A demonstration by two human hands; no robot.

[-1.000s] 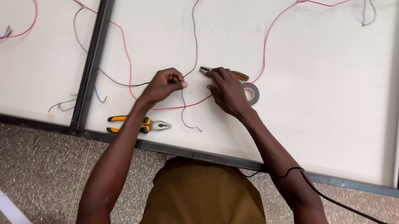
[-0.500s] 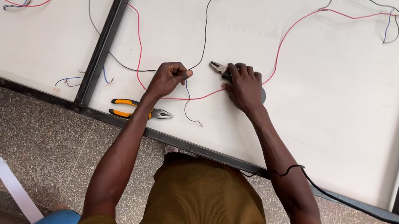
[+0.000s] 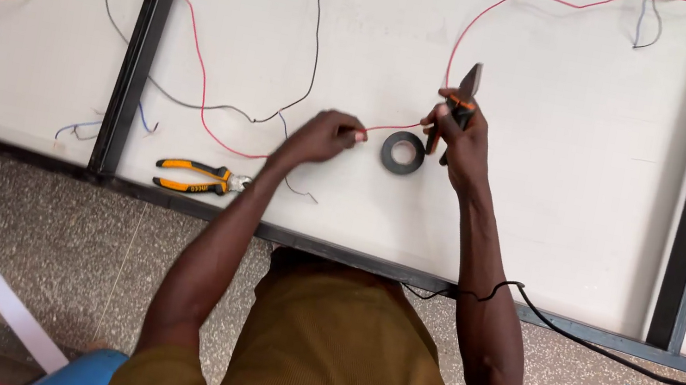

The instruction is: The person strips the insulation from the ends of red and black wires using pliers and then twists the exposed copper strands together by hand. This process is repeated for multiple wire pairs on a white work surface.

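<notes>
right hand [image 3: 464, 137] now raised, fingers around cutters [image 3: 462, 101]

White panel table [image 3: 565, 213] divided by black frame bars [image 3: 142, 44], seen from above. Lying on its surface: red wires [image 3: 196, 63] and thin black wires [image 3: 320, 29] running in loose curves across the panels; a roll of black tape [image 3: 403, 152] near the middle; orange-and-black pliers [image 3: 195, 178] close to the near edge. Short blue wire ends [image 3: 77, 127] lie beside the left bar.
</notes>
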